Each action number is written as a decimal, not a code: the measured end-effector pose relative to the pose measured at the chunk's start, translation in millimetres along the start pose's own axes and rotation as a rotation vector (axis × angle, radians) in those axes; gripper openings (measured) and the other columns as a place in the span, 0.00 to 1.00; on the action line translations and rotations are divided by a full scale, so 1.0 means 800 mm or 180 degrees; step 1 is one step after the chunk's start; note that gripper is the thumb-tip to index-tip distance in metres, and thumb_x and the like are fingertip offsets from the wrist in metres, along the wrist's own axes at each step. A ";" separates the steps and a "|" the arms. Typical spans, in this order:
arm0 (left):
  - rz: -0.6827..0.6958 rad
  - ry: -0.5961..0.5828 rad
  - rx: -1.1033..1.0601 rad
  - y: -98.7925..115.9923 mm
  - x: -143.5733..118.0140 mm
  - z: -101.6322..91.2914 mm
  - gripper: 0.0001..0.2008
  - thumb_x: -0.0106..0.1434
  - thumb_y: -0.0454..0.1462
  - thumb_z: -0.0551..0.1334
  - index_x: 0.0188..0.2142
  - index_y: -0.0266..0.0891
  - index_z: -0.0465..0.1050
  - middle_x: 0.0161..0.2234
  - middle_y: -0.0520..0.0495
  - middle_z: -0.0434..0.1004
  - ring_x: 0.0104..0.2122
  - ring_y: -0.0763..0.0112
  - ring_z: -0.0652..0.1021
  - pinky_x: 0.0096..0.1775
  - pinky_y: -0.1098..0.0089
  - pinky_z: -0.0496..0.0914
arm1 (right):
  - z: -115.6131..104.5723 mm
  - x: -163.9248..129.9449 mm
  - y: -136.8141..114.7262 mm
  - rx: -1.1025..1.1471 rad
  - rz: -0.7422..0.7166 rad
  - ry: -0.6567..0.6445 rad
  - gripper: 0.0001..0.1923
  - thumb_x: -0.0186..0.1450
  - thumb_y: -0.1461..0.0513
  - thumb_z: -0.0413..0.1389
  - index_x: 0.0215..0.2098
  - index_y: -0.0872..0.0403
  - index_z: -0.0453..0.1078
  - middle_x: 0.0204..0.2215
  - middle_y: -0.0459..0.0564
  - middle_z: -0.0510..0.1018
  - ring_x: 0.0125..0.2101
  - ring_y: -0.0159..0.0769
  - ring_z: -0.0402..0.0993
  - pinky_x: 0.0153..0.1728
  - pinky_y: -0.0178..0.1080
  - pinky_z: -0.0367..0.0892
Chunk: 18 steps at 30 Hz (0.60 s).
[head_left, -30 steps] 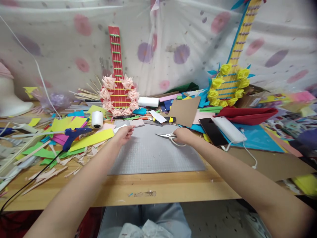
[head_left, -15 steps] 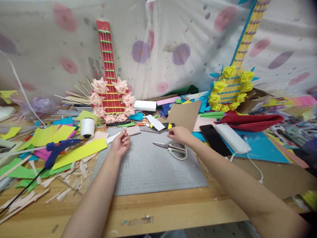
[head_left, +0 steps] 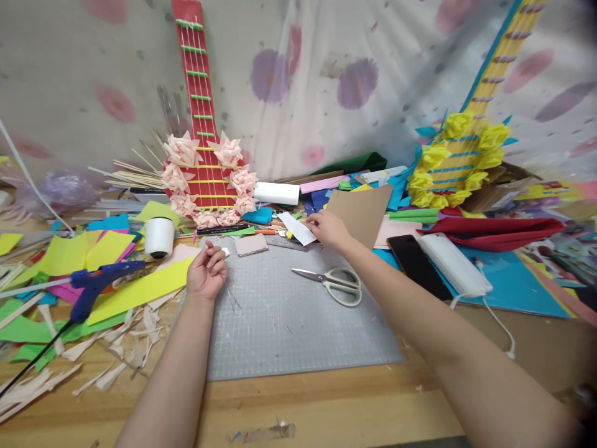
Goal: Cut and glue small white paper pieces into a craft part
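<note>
Landmark: grey cutting mat (head_left: 298,323), flat on wooden table (head_left: 326,410). L hand (head_left: 206,274) rests at mat's left-rear corner, fingers curled into a loose fist; a small white scrap shows just past the knuckles, can't tell if it's held. R hand (head_left: 329,229) at mat's rear edge, right of centre, fingers bent down with tips on or just at a white paper strip (head_left: 297,228) lying there; grip not clear, can't tell whether it's pinched. Scissors (head_left: 333,285), cream handles, blades shut, lie on mat's right-rear part, near R forearm, apart from both hands. Small beige card pc (head_left: 250,244) on mat's rear edge, betw. the two hands. Brown cardboard sheet (head_left: 361,211) just behind mat's rear-right corner, tilted up behind R hand. Left of mat: long yellow foam strip (head_left: 140,289), blue glue gun (head_left: 96,285) w/ black cord, white thread spool (head_left: 159,237), loose coloured offcuts & pale trimmings. Behind mat: red craft guitar (head_left: 205,143) w/ pink paper flowers, upright against floral cloth backdrop; bundle of thin sticks beside it. Right of mat: black phone (head_left: 415,264), white power bank (head_left: 454,264) w/ cable, touching side by side; red folded sheet and yellow craft guitar (head_left: 466,149) w/ yellow flowers farther back-right.
</note>
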<state>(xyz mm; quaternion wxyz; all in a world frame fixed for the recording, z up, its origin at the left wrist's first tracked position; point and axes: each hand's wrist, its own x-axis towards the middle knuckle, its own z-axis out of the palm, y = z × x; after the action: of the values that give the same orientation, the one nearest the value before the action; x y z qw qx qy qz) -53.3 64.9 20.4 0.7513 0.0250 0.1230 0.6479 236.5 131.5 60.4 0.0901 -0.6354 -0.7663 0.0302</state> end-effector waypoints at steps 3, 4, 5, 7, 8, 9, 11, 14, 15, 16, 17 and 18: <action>0.0032 -0.0006 0.0007 0.003 0.002 -0.002 0.08 0.61 0.30 0.49 0.32 0.33 0.66 0.20 0.53 0.61 0.15 0.84 0.58 0.13 0.82 0.48 | 0.014 0.023 -0.005 -0.0267 -0.0303 -0.0061 0.18 0.64 0.57 0.43 0.48 0.51 0.66 0.45 0.54 0.68 0.45 0.40 0.62 0.43 0.37 0.56; 0.0043 -0.0003 0.0015 0.003 0.003 -0.003 0.08 0.61 0.29 0.49 0.31 0.33 0.66 0.20 0.53 0.60 0.15 0.84 0.58 0.13 0.82 0.48 | 0.020 0.027 -0.008 -0.0344 -0.0420 -0.0147 0.19 0.64 0.56 0.43 0.50 0.52 0.64 0.47 0.55 0.67 0.47 0.40 0.60 0.45 0.38 0.55; 0.0049 0.0003 0.0032 0.004 0.003 -0.003 0.08 0.61 0.29 0.49 0.31 0.33 0.66 0.20 0.53 0.60 0.15 0.85 0.58 0.13 0.83 0.48 | 0.026 0.031 -0.012 -0.0405 -0.0520 -0.0246 0.20 0.64 0.55 0.42 0.51 0.52 0.63 0.48 0.55 0.67 0.48 0.41 0.60 0.46 0.39 0.54; 0.0068 0.0032 0.0086 0.004 0.004 -0.003 0.08 0.61 0.29 0.49 0.31 0.34 0.66 0.20 0.53 0.60 0.15 0.85 0.57 0.13 0.83 0.47 | 0.036 0.032 -0.020 -0.0473 -0.0658 -0.0411 0.21 0.65 0.54 0.40 0.50 0.54 0.64 0.47 0.56 0.68 0.48 0.40 0.61 0.46 0.40 0.54; 0.0074 0.0054 0.0117 0.003 0.004 -0.003 0.09 0.61 0.29 0.49 0.31 0.34 0.66 0.20 0.53 0.60 0.15 0.85 0.57 0.13 0.83 0.47 | 0.040 0.031 -0.024 -0.0475 -0.0720 -0.0453 0.21 0.65 0.54 0.39 0.49 0.54 0.65 0.46 0.56 0.69 0.47 0.40 0.61 0.46 0.40 0.54; 0.0075 0.0075 0.0145 0.003 0.005 -0.003 0.09 0.62 0.30 0.49 0.31 0.34 0.66 0.20 0.53 0.60 0.15 0.85 0.57 0.13 0.83 0.47 | 0.043 0.028 -0.027 -0.0458 -0.0785 -0.0471 0.21 0.66 0.54 0.39 0.48 0.55 0.66 0.45 0.56 0.70 0.47 0.39 0.62 0.46 0.40 0.53; 0.0061 0.0110 0.0167 0.002 0.005 -0.003 0.09 0.62 0.30 0.49 0.31 0.34 0.67 0.20 0.53 0.60 0.15 0.85 0.57 0.13 0.83 0.47 | 0.044 0.022 -0.032 -0.0398 -0.0926 -0.0486 0.20 0.66 0.55 0.40 0.46 0.55 0.67 0.45 0.56 0.71 0.47 0.38 0.62 0.47 0.39 0.52; 0.0022 0.0099 0.0121 0.000 0.006 -0.003 0.10 0.62 0.30 0.48 0.31 0.34 0.67 0.20 0.53 0.59 0.15 0.85 0.57 0.13 0.83 0.48 | 0.043 0.011 -0.034 -0.0309 -0.1057 -0.0594 0.19 0.65 0.56 0.42 0.44 0.55 0.68 0.43 0.55 0.72 0.47 0.37 0.62 0.47 0.38 0.51; 0.0007 0.0078 0.0095 0.000 0.006 -0.003 0.10 0.62 0.30 0.48 0.31 0.34 0.67 0.20 0.53 0.59 0.15 0.85 0.57 0.13 0.83 0.48 | 0.043 0.008 -0.034 -0.0280 -0.1073 -0.0632 0.19 0.65 0.56 0.42 0.44 0.55 0.69 0.43 0.55 0.72 0.47 0.37 0.62 0.47 0.38 0.52; -0.0008 0.0051 0.0070 0.000 0.007 -0.003 0.10 0.62 0.30 0.48 0.31 0.34 0.67 0.20 0.53 0.60 0.15 0.85 0.58 0.13 0.83 0.48 | 0.042 0.006 -0.034 -0.0247 -0.1085 -0.0656 0.18 0.65 0.56 0.42 0.44 0.54 0.69 0.43 0.55 0.72 0.47 0.37 0.63 0.47 0.37 0.52; -0.0019 0.0027 0.0052 -0.001 0.007 -0.003 0.10 0.62 0.30 0.48 0.31 0.33 0.67 0.20 0.53 0.60 0.15 0.85 0.58 0.13 0.83 0.48 | 0.042 0.004 -0.033 -0.0215 -0.1101 -0.0667 0.18 0.65 0.56 0.42 0.44 0.54 0.69 0.43 0.54 0.72 0.47 0.37 0.63 0.46 0.37 0.52; -0.0027 0.0016 0.0044 -0.001 0.006 -0.003 0.09 0.62 0.30 0.48 0.32 0.33 0.67 0.20 0.53 0.60 0.15 0.85 0.58 0.13 0.83 0.48 | 0.041 0.002 -0.033 -0.0182 -0.1115 -0.0661 0.18 0.65 0.56 0.42 0.44 0.54 0.69 0.43 0.55 0.72 0.47 0.37 0.63 0.46 0.37 0.52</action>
<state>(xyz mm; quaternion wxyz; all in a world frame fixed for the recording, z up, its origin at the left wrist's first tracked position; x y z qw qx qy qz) -52.5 69.5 17.4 0.7536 0.0280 0.1295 0.6439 205.2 130.0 32.3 -0.0036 -0.4881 -0.8709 0.0577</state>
